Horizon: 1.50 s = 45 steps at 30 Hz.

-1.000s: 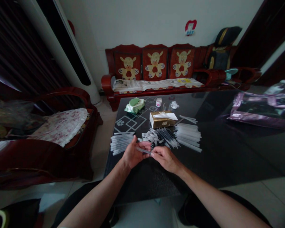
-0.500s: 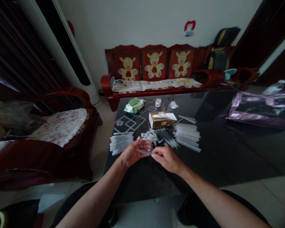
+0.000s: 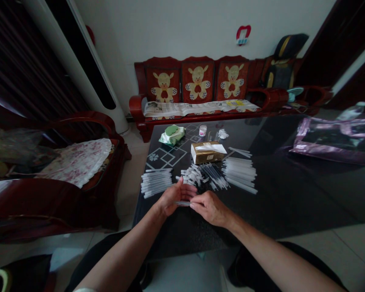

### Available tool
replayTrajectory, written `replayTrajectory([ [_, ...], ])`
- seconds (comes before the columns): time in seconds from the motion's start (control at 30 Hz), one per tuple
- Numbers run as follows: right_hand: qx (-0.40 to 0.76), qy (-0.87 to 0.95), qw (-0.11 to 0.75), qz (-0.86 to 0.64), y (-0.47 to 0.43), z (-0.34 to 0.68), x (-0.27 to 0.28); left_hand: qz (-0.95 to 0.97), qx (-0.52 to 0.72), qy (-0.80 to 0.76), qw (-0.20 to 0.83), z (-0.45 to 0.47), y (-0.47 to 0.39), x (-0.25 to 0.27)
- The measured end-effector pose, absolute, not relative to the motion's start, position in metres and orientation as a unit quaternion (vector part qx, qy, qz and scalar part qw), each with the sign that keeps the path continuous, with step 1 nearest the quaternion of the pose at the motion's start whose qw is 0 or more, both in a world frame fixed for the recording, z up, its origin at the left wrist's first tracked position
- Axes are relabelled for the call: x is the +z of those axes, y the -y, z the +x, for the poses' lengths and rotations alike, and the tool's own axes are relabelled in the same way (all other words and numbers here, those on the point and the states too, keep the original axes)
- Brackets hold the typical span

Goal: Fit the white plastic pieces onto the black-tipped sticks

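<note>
My right hand pinches one end of a slim translucent pen barrel between thumb and fingers. The barrel's other end reaches the palm of my left hand, which is turned up with its fingers stretched out. Just beyond the hands lies a heap of short white pen caps. Beside it are thin dark pen refills with pale ends. To the right, a stack of translucent barrels lies side by side. A row of whitish pens lies left of my left hand.
Behind the piles on the dark table stands a gold tissue box. Farther back are a green wipes pack, a small white cup and crumpled tissue. A purple-edged clear bag lies at the right.
Both hands have come slightly nearer to me with the pen barrel. My right hand has shifted a little left, closer to my left palm.
</note>
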State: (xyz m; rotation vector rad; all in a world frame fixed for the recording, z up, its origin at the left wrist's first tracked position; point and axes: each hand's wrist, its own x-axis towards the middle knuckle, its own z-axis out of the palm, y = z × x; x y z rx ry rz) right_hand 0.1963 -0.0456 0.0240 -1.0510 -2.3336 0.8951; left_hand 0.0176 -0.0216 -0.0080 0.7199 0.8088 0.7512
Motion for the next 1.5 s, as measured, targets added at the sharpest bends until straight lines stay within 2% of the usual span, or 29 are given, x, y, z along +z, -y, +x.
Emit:
replayTrajectory([
  [0.17, 0.324, 0.846, 0.194, -0.376, 0.050, 0.195, 0.026, 0.343, 0.336, -0.421, 0.769, 0.021, 0.026, -0.013],
  [0.37, 0.353, 0.826, 0.208, -0.386, 0.051, 0.196, 0.013, 0.410, 0.338, -0.423, 0.734, 0.016, 0.026, -0.013],
  [0.57, 0.366, 0.796, 0.204, -0.436, 0.037, 0.208, -0.009, 0.699, 0.267, -0.379, 0.544, -0.003, 0.020, -0.003],
  [0.77, 0.375, 0.796, 0.189, -0.437, 0.036, 0.205, -0.014, 0.792, 0.206, -0.407, 0.405, -0.001, 0.024, -0.005],
  [0.97, 0.278, 0.790, 0.210, -0.505, 0.021, 0.233, -0.004, 0.799, 0.227, -0.492, 0.261, -0.037, 0.013, 0.001],
  [1.17, 0.154, 0.746, 0.183, -0.621, -0.005, 0.278, -0.005, 0.783, 0.172, -0.567, 0.189, -0.071, 0.006, -0.010],
  [1.37, 0.112, 0.741, 0.140, -0.647, -0.008, 0.287, -0.008, 0.799, 0.006, -0.597, 0.069, -0.070, 0.012, -0.014],
  [1.5, 0.114, 0.754, 0.130, -0.633, -0.006, 0.278, -0.016, 0.807, -0.032, -0.588, 0.054, -0.067, 0.012, -0.008],
])
